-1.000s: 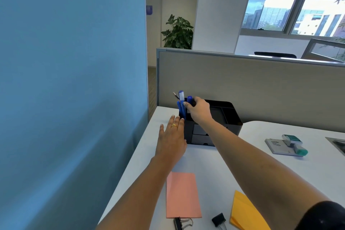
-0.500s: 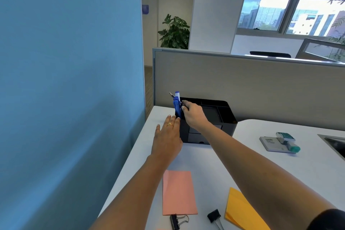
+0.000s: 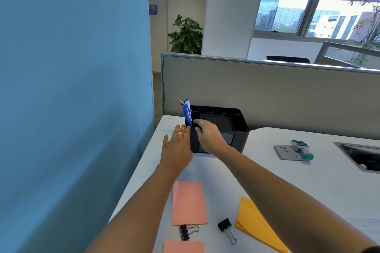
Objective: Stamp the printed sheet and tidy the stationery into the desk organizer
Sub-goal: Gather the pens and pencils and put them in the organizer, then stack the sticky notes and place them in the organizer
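A black desk organizer (image 3: 236, 127) stands at the back of the white desk (image 3: 267, 170) against the grey partition. Several blue pens (image 3: 187, 113) stand upright in its front-left compartment. My right hand (image 3: 210, 136) is at that corner, fingertips curled on the rim just beside the pens, holding nothing that I can see. My left hand (image 3: 177, 147), with a ring, lies flat with fingers apart against the organizer's left side. A teal-and-white stamp (image 3: 301, 147) rests on a grey ink pad (image 3: 284, 152) to the right.
Two pink note pads (image 3: 189, 203) (image 3: 184, 246), an orange pad (image 3: 257, 224) and two black binder clips (image 3: 186, 231) (image 3: 225, 226) lie near me. A recessed metal cable tray (image 3: 362, 157) sits at the right edge. A blue wall (image 3: 72, 109) borders the desk's left side.
My right hand lowered a blue pen into the organizer's pen compartment and dropped from the pen tops to the rim. My left hand stayed beside the organizer.
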The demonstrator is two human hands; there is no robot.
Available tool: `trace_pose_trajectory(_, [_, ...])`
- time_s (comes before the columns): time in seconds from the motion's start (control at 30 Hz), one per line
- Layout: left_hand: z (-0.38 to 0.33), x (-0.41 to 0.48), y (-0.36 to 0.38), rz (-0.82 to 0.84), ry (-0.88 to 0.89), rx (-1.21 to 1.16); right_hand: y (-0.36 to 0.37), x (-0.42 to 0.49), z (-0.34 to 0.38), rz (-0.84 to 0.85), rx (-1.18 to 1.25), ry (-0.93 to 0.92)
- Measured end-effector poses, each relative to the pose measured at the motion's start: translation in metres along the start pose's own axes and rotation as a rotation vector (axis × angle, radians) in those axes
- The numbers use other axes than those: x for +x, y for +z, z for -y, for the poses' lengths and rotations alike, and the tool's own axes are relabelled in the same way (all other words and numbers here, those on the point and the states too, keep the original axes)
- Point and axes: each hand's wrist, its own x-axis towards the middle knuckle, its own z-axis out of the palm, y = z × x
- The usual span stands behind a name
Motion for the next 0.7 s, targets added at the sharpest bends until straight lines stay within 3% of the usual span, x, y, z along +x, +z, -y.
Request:
trace_pose_trajectory(0.3, [-0.002, 0.000, -0.003, 0.035, -0.028, -0.014, 0.013, -0.033, -0.020, 0.007, -0.049, -0.059])
trace_pose_trajectory(0.7, [0.006, -0.081, 0.009, 0.159, -0.059, -0.203, 0.023, -0.138, -0.041, 0.044, 0.019, 0.045])
